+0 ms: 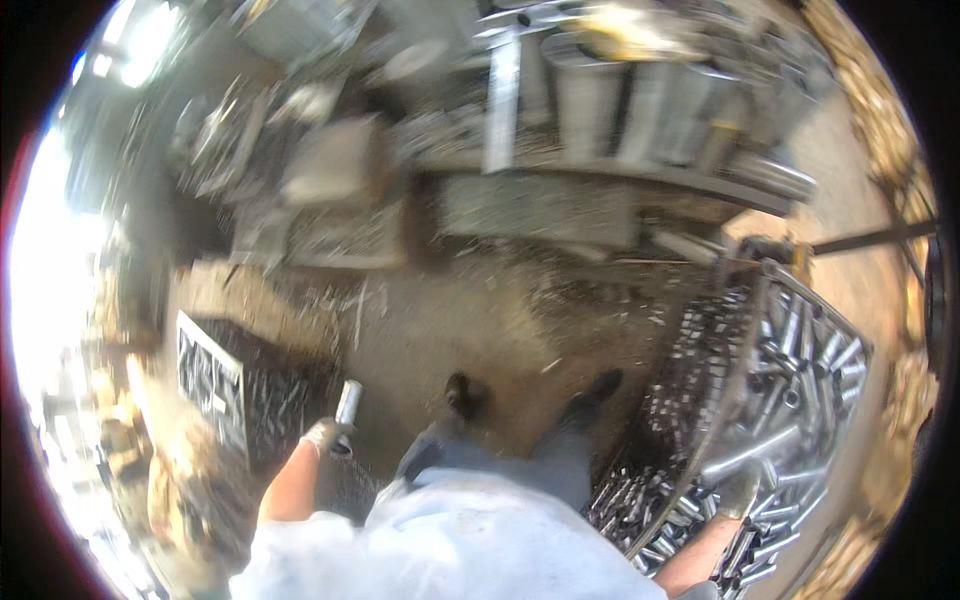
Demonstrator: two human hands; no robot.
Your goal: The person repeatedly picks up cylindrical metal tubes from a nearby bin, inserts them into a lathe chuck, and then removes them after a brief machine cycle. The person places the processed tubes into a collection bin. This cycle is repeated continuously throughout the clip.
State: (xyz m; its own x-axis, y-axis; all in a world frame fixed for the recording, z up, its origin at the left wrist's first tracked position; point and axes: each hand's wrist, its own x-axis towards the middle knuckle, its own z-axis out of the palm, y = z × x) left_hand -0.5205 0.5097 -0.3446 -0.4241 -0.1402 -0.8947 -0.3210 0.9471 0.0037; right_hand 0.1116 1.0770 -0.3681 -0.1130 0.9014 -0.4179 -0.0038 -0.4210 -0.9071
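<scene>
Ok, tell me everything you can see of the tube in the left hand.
The tube is straight and silvery, apparently metal, with a shiny wall. In the picture it tilts slightly, top end leaning right, to the left of the person's legs. The left hand grips its lower part; blur hides finer detail.

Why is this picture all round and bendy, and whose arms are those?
They belong to a person wearing a camera on their head. It looks down through a very wide lens, so straight edges bend. At the bottom is the person's own pale shirt, with dark shoes on the floor. Their left hand holds a shiny metal tube. Their right hand is in a big bin full of loose tubes; I can't tell whether it holds one. The far part is blurry.
</scene>
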